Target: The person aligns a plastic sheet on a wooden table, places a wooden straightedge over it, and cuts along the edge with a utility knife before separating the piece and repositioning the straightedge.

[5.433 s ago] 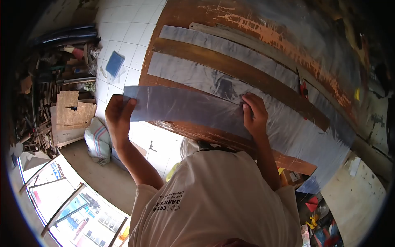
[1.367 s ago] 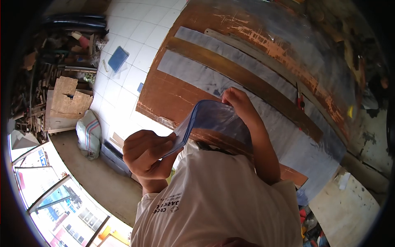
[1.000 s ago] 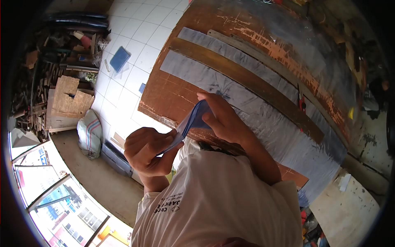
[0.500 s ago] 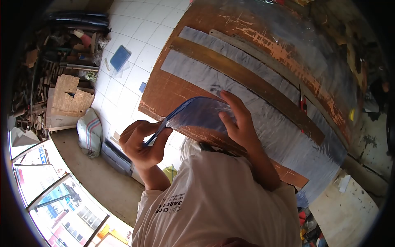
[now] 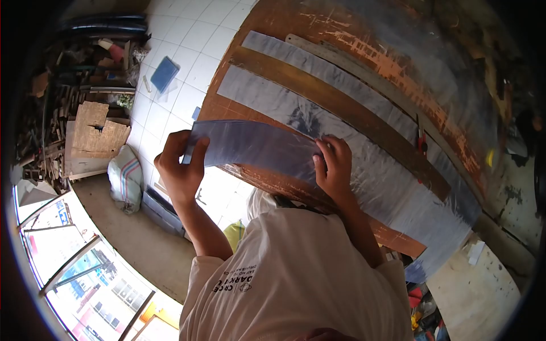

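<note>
A bluish, see-through plastic strip (image 5: pixel 253 142) stretches between my hands over the near-left edge of the brown table (image 5: pixel 213 111). My left hand (image 5: pixel 185 165) pinches its left end between thumb and fingers. At the other end, my right hand (image 5: pixel 335 162) has its bent fingers closed on the strip, just above a larger translucent plastic sheet (image 5: pixel 392 187) on the table. A long brown wooden strip (image 5: pixel 341 113) lies across that sheet. Near its right part rests a red-handled tool (image 5: pixel 421 145) with a thin dark point.
A second long, pale batten (image 5: pixel 352 74) lies beyond the wooden strip. Left of the table, a blue flat piece (image 5: pixel 165 74) is on the tiled floor. Scrap wood (image 5: pixel 57 125) is piled at far left, near a white sack (image 5: pixel 124 179).
The plastic strip was bowed and folded up between my hands; now it is spread flatter. My left hand has moved left and up, and my right fingers have closed on the other end.
</note>
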A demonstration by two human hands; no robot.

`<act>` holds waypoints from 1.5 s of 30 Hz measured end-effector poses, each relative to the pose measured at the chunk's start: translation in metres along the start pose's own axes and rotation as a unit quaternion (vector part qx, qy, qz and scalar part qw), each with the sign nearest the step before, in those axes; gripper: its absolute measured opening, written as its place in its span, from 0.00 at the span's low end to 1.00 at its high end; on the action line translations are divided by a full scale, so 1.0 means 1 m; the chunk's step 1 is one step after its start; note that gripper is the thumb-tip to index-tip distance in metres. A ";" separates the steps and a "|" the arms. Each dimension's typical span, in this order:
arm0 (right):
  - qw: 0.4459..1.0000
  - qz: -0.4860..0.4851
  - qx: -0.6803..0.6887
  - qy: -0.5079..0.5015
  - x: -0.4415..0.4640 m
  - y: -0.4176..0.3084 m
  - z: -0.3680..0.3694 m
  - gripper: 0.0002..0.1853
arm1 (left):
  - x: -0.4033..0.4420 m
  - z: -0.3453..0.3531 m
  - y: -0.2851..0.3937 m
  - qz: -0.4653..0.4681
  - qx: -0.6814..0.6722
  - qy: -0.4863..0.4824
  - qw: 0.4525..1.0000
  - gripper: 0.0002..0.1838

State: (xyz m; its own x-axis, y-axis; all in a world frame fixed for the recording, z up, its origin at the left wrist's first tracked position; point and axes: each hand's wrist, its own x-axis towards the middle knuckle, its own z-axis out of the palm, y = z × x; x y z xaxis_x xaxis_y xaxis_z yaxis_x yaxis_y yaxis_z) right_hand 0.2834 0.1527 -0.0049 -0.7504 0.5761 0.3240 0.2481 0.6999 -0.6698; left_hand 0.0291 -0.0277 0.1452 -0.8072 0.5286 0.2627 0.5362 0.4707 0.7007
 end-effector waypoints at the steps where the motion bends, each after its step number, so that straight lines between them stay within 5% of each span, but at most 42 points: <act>1: 1.000 0.000 0.002 -0.001 0.001 0.000 0.000 0.19 | 0.007 0.000 -0.004 -0.021 0.047 -0.021 0.998 0.11; 18: 0.998 0.015 -0.049 -0.048 -0.001 0.004 0.003 0.22 | 0.058 0.084 -0.120 -0.263 0.068 -0.138 0.952 0.26; 45: 0.995 0.008 -0.086 -0.044 0.006 -0.006 0.000 0.19 | 0.052 0.095 -0.132 -0.264 0.064 -0.119 0.955 0.24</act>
State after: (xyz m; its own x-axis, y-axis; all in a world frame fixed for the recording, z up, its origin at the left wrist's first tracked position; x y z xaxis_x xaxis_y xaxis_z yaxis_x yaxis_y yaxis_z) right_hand 0.2773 0.1515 0.0011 -0.7942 0.5541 0.2495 0.3557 0.7567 -0.5486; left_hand -0.0600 0.0047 0.0035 -0.9025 0.3326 -0.2736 0.1089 0.7909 0.6022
